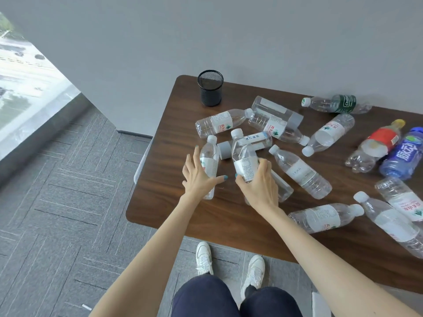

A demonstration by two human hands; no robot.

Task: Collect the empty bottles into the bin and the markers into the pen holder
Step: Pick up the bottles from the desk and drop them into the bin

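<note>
Several empty plastic bottles lie scattered on a dark wooden table [174, 216]. My right hand [261, 186] is shut on a clear bottle [243, 156] with a white cap, held tilted just above the table. My left hand [198, 177] has its fingers spread over a second clear bottle [209, 161] lying near the table's left edge; I cannot tell whether it grips it. A black mesh pen holder [210, 88] stands at the table's far left corner. No markers are visible.
More bottles lie to the right, among them a green-labelled one [338, 104], a red-labelled one [377, 145] and a blue one [402, 154]. A pale bin edge [140, 163] shows beside the table's left side. Grey carpet and a window lie to the left.
</note>
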